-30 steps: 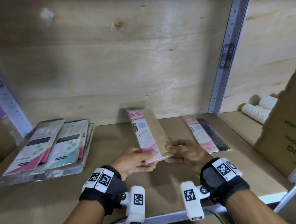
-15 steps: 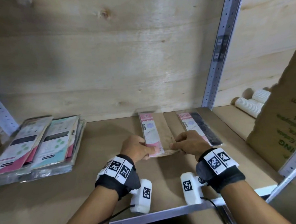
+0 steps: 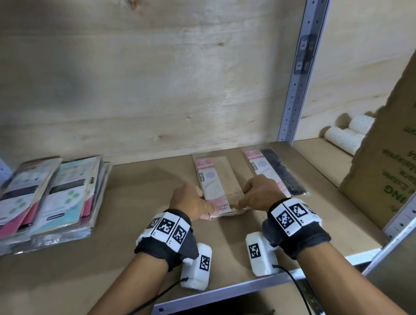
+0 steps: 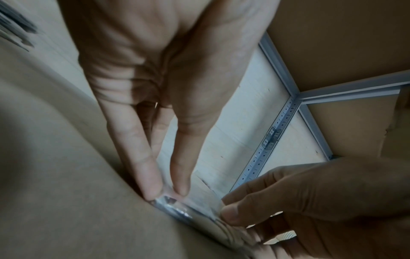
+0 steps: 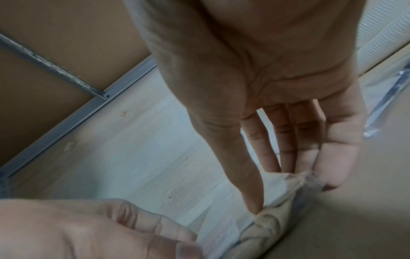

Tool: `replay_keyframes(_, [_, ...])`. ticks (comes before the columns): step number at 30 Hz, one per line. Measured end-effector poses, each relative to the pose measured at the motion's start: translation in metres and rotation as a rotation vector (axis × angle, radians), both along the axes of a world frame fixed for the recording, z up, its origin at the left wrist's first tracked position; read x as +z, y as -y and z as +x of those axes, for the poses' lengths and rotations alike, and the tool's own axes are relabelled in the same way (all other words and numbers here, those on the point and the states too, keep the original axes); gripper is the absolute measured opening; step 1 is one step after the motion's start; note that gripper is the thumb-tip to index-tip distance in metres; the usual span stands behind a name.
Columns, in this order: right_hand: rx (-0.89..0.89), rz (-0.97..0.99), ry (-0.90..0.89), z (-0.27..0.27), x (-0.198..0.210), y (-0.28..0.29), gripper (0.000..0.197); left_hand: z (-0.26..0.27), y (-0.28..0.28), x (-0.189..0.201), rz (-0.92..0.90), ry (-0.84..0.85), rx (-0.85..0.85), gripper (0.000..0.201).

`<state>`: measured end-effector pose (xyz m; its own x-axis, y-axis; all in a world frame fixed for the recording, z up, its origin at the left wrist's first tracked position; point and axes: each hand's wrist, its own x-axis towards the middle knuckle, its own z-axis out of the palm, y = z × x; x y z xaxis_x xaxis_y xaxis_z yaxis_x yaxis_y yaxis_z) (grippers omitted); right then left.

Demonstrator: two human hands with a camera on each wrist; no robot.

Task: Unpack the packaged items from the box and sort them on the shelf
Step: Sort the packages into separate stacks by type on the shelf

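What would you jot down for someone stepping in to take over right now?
Left hand and right hand both pinch the near end of the pink-and-beige packet, which lies flat on the shelf board.
A pink-and-black packet lies just right of it; a stack of teal and pink packets sits far left.
The cardboard box stands at the right.
Left: release this packet, then fetch more from the box; its contents aren't visible.

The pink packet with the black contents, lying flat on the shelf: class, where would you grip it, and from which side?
Pinch the near short end of the black-content packet, coming from the shelf's open front. It lies flat and thin, lengthwise toward the back wall, with the right hand already beside that end.
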<state>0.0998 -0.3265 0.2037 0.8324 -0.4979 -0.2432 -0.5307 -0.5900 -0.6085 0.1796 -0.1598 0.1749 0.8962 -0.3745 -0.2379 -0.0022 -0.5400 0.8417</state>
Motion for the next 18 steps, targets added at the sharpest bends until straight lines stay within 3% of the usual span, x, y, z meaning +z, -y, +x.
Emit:
replay_keyframes(9, [-0.029, -0.121, -0.010, 0.005, 0.008, 0.011, 0.044, -0.001, 0.019, 0.001, -0.096, -0.020, -0.034, 0.052])
replay_keyframes(18, [-0.013, -0.154, -0.020, 0.005, 0.010, 0.014, 0.043, 0.002, 0.023, -0.003, -0.113, -0.025, -0.065, 0.047])
